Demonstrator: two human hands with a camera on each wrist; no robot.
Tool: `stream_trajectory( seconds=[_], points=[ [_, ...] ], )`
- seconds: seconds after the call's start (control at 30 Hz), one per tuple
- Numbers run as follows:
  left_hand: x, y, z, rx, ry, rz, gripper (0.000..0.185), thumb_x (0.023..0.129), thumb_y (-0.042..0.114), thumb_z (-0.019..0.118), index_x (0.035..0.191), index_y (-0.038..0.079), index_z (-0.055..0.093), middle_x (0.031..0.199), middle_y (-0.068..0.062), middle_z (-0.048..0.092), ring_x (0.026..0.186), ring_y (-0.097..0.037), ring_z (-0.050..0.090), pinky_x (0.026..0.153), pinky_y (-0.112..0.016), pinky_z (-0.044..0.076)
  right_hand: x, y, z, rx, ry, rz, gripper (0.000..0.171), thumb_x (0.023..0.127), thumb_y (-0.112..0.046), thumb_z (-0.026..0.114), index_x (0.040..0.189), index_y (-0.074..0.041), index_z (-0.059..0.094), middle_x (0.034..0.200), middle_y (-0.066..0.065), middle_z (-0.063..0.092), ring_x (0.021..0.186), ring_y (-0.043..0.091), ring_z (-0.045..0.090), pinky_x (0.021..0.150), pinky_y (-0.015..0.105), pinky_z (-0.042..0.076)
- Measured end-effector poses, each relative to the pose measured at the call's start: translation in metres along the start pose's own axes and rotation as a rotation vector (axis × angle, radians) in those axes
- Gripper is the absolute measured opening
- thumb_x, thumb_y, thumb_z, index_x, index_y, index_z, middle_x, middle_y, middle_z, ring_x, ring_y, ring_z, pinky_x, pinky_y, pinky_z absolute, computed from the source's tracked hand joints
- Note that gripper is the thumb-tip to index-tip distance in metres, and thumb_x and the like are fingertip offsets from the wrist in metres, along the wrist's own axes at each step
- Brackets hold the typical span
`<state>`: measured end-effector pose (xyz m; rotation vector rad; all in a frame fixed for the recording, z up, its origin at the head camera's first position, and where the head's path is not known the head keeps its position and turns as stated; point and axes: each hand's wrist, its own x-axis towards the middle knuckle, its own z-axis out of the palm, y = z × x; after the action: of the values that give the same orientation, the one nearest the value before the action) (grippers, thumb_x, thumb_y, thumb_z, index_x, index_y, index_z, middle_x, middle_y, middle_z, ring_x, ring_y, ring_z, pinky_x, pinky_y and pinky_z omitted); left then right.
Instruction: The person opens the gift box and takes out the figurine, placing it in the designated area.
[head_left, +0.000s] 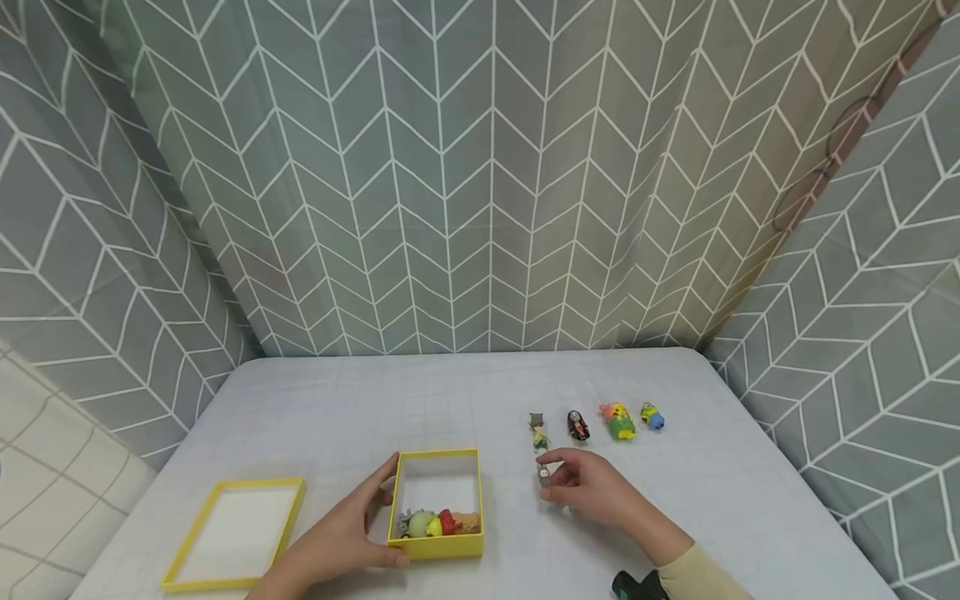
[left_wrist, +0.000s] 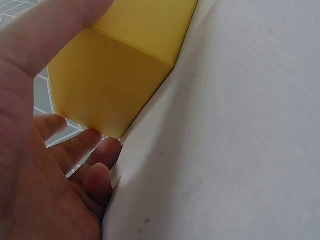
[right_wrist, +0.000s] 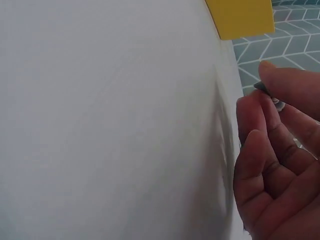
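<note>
Grey little figure [head_left: 543, 475] pinched between the thumb and fingertips [right_wrist: 252, 107] of the right hand [head_left: 592, 487], so that's a proper grasp, fingers curled in around it. From the wrist view only a sliver of it peeks out between thumb and forefinger, so I honestly can't say what character it is. It sits low, touching or just off the white tablecloth [head_left: 712, 500], right below the green figure [head_left: 538, 432] at the left end of the row. Its long axis looks roughly upright-to-tilted away from the person, in line with how the others lie, though it's too small to call for sure.

Left hand [head_left: 341, 533] is wrapped around the yellow box [head_left: 438, 550]: thumb along the near front wall, fingers up the left side to the far corner. My read is it's just bracing the box so it doesn't slide on the cloth. The box is open-topped and has a few figures [head_left: 438, 523] piled at the near end.

Further out, the row continues to the right of the green one: a dark figure [head_left: 577, 426], an orange-and-green one [head_left: 619, 421], then a yellow-and-blue one [head_left: 652, 415], all lying with heads pointing away, evenly spaced, which looks like deliberate lining-up. The yellow lid [head_left: 180, 567] lies upside down left of the box, out of the way. Patterned grey curtain [head_left: 480, 167] all around.
</note>
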<state>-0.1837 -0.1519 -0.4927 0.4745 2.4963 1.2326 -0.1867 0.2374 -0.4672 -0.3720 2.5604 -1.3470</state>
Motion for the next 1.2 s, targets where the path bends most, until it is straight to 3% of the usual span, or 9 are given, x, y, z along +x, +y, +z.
stream_trajectory(
  seconds=[0.37, 0.97, 1.2],
  points=[
    [-0.001, -0.002, 0.002, 0.013, 0.022, 0.040, 0.129, 0.060, 0.046, 0.093, 0.160, 0.023, 0.014, 0.148, -0.001, 0.038, 0.111, -0.021, 0.048, 0.075, -0.024, 0.042, -0.002, 0.013, -0.007, -0.043, -0.044, 0.013, 0.044, 0.087, -0.025, 0.078, 0.125, -0.009, 0.065, 0.085, -0.005, 0.066, 0.072, 0.016, 0.058, 0.059, 0.027, 0.047],
    [0.003, -0.003, 0.001, 0.024, 0.015, 0.021, 0.130, 0.060, 0.049, 0.093, 0.160, 0.025, 0.014, 0.150, 0.000, 0.037, 0.114, -0.020, 0.048, 0.079, -0.026, 0.043, 0.002, 0.012, -0.008, -0.167, -0.063, 0.076, 0.046, 0.084, -0.028, 0.081, 0.124, -0.009, 0.069, 0.073, -0.003, 0.058, 0.065, 0.012, 0.049, 0.056, 0.025, 0.038],
    [0.003, -0.002, 0.001, 0.032, 0.027, 0.023, 0.132, 0.057, 0.050, 0.094, 0.160, 0.026, 0.015, 0.147, 0.004, 0.038, 0.107, -0.020, 0.049, 0.074, -0.025, 0.043, 0.003, 0.013, -0.008, -0.182, -0.060, 0.086, 0.047, 0.083, -0.028, 0.081, 0.125, -0.011, 0.069, 0.074, -0.003, 0.057, 0.066, 0.013, 0.049, 0.056, 0.025, 0.038]
  ],
)
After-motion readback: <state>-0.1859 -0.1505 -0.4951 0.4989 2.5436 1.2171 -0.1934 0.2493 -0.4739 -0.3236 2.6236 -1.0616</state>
